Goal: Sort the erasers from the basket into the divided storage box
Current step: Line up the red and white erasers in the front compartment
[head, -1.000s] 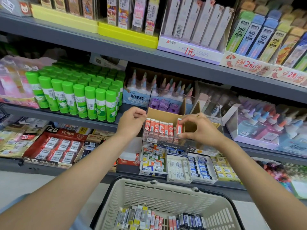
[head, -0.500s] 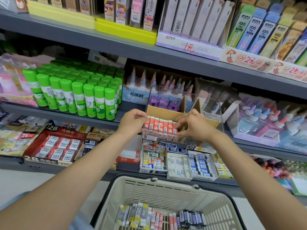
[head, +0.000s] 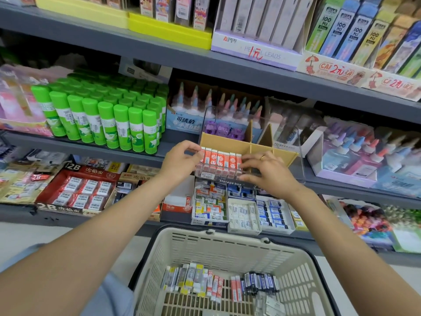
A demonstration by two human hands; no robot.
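A clear storage box [head: 227, 141] with brown cardboard dividers stands at the front of the middle shelf. A row of red-and-white erasers [head: 219, 159] stands upright in its front left compartment. My left hand [head: 180, 161] has curled fingers and thumb holding the row's left end. My right hand [head: 267, 171] presses fairly straight fingers against the row's right end and holds nothing. Below, the beige basket [head: 218, 236] holds loose erasers [head: 200, 279]: yellow-white, red and dark blue ones.
Green glue sticks [head: 107, 119] fill the shelf left of the box, glue bottles [head: 355, 151] the right. Boxed erasers [head: 243, 215] sit on the lower shelf under the storage box. The upper shelf edge [head: 205, 62] overhangs above.
One second ago my right hand pinched a red eraser above the row's right end. That eraser now stands in the row, and the right fingers lie against it. The left hand has stayed put.
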